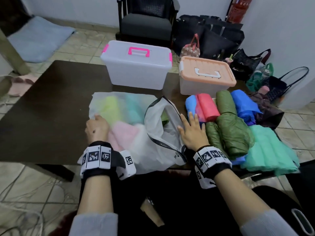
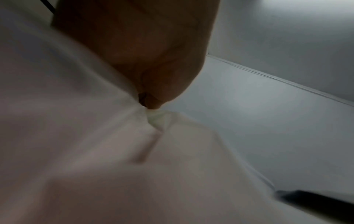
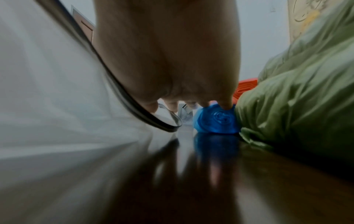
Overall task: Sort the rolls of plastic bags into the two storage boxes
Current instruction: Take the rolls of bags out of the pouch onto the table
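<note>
A translucent white bag lies on the dark table with pale yellow, teal and pink rolls showing through it. My left hand pinches the bag's film near its far left corner. My right hand lies flat with straight fingers between the bag's black-edged mouth and a pile of loose rolls; its fingertips touch a blue roll. The pile holds a red roll, olive green rolls, a blue one and mint green ones. Two lidded storage boxes stand behind: pink-handled clear, and peach-lidded.
Several bags and totes crowd the floor right of the table, below a dark armchair. A bare stretch of table lies left of the white bag. A blue mat lies on the tiled floor at far left.
</note>
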